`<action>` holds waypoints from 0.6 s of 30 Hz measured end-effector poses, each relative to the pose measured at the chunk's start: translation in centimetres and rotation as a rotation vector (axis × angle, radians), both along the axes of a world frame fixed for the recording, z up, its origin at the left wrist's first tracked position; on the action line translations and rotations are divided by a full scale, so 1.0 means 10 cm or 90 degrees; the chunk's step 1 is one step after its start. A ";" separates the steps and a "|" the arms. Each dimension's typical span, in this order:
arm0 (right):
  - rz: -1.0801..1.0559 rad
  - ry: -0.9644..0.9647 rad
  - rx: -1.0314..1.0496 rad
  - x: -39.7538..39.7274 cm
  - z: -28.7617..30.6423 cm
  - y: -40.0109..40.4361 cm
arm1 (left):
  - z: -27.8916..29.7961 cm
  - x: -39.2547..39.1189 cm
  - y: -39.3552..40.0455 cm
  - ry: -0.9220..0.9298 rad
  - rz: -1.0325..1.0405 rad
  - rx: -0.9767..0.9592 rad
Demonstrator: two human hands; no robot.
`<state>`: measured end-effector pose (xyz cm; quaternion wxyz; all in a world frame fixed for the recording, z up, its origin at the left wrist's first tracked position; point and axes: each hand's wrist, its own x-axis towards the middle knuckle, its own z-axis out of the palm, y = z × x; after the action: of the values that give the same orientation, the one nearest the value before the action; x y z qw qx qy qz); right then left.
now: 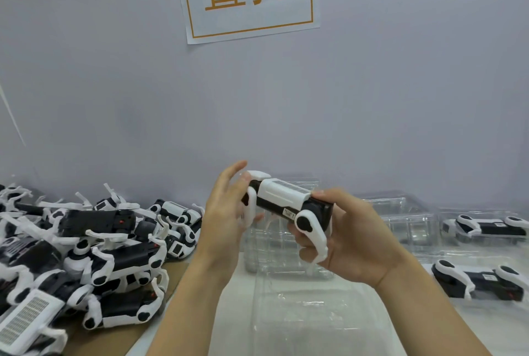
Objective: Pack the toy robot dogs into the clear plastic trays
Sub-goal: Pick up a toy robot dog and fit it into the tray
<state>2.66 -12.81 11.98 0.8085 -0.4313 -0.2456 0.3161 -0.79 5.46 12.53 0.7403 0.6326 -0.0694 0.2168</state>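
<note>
The person holds one toy robot dog [286, 203] in the air between both hands, above the clear plastic tray [289, 255] that sits toward the back edge of the table [380, 327], near its middle. The dog's long axis runs left to right and tips down slightly toward the right. The right hand [349, 236] grasps the right end — fingers curled under the body and thumb over the top, one white leg hanging down across the palm. The left hand [226, 212] is at the left end with fingers mostly straight, touching the folded legs there rather than gripping.

The tray lies directly below and just behind the dog, so the coming move looks like a short descent, with the legs tucked in first. The right hand carries the weight. A pile of unpacked dogs [86, 255] lies along the table's left edge; filled trays [483, 255] sit at the right edge.
</note>
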 end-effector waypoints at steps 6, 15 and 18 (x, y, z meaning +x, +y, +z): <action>0.020 0.020 -0.004 0.02 -0.03 0.00 | 0.00 0.00 0.06 0.029 -0.048 -0.038; -0.235 -0.056 -0.185 0.06 -0.01 0.03 | -0.05 0.06 0.10 0.106 0.029 -0.102; -0.307 -0.131 -0.242 0.03 0.04 0.02 | -0.07 0.07 0.11 0.114 0.062 -0.136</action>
<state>3.00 -12.59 12.40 0.7359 -0.6503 -0.1533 0.1103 -0.11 6.56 11.87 0.7952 0.5697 0.0510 0.2012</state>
